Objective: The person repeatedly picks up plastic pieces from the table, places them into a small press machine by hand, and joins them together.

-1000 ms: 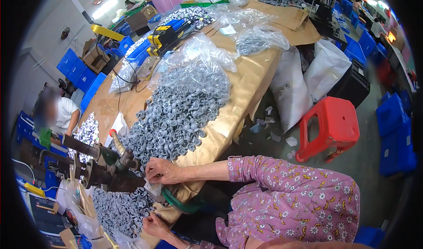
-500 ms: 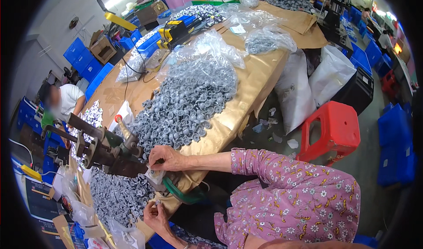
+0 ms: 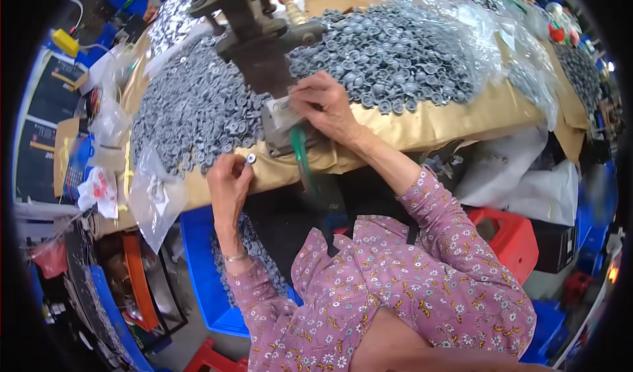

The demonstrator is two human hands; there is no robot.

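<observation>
My left hand (image 3: 227,177) is closed at the table's front edge, pinching a small round grey plastic part (image 3: 250,158) with a pale centre. My right hand (image 3: 328,108) has its fingertips pinched together beside a clear, whitish fixture (image 3: 285,113) under the head of a dark metal bench press (image 3: 260,49). What those fingertips hold, if anything, is hidden. Left of the press spreads a heap of small grey plastic parts (image 3: 191,105). To its right lies a heap of grey dome-shaped caps (image 3: 395,59). A green curved bar (image 3: 301,151) hangs below the fixture.
Brown paper (image 3: 448,123) covers the table. A clear plastic bag (image 3: 157,191) droops over its front left edge. Beneath the table stands a blue bin (image 3: 204,273) with grey parts in it. A red stool (image 3: 511,240) and white sacks (image 3: 521,174) are at the right.
My view has swung, bringing the press to the upper middle. My left hand still pinches a small part, now more plainly seen at the table edge. My right hand stays by the fixture.
</observation>
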